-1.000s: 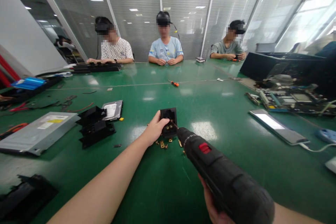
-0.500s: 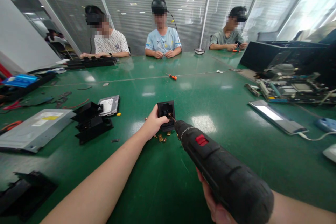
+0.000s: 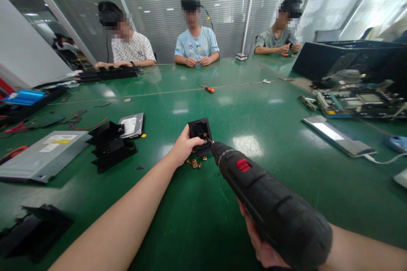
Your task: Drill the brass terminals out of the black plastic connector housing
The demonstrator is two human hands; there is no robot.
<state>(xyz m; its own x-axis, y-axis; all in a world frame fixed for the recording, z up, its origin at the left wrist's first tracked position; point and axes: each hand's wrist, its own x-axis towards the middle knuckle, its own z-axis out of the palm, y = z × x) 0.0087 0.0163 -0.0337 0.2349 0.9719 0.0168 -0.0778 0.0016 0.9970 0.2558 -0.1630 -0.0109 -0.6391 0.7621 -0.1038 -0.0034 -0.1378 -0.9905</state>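
Note:
My left hand grips a small black plastic housing from its left side, thumb over the near edge. Inside the housing, small brass-coloured parts show. My right hand is wrapped round the handle of a black cordless drill with a red switch on top. The drill points forward and left, its bit reaching the housing's right side; whether the tip sits in a screw I cannot tell. Several brass pieces lie on the green table just below the housing.
Black plastic housings and a hard drive lie to the left, beside a silver metal box. Another black part is at the near left. A phone and circuit boards lie right. An orange screwdriver lies ahead; three people sit opposite.
The housing has tilted slightly and shifted a little up and left with my left hand. The drill stays at its side. The view has moved slightly.

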